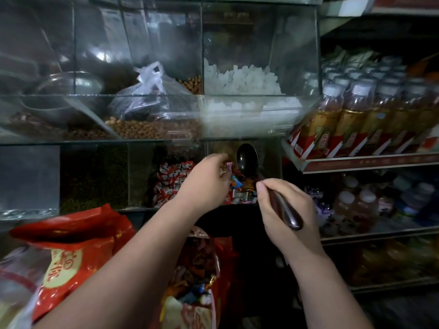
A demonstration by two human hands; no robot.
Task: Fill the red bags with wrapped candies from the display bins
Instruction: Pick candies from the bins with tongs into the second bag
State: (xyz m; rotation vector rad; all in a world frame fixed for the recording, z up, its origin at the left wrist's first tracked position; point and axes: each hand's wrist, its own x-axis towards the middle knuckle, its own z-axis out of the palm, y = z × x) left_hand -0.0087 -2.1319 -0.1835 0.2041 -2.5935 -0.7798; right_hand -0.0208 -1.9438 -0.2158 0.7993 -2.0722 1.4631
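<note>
My left hand (207,180) reaches into the lower glass bin (240,191) of mixed wrapped candies and pinches a few, a pink wrapper (229,166) showing at the fingertips. My right hand (283,211) grips the handle of a dark metal ladle (247,160), whose bowl stands up inside the same bin. To the left lies a pile of red-and-white wrapped candies (169,184). Below my arms an open red bag (202,281) holds several assorted candies. Another red bag (71,248) with gold print lies at lower left.
The upper glass bins hold peanuts (152,129), a knotted plastic bag (147,96), white rock sugar (237,81) and a metal bowl (69,91). Shelves of bottled drinks (356,115) stand at right. Green beans (92,179) fill a lower left bin.
</note>
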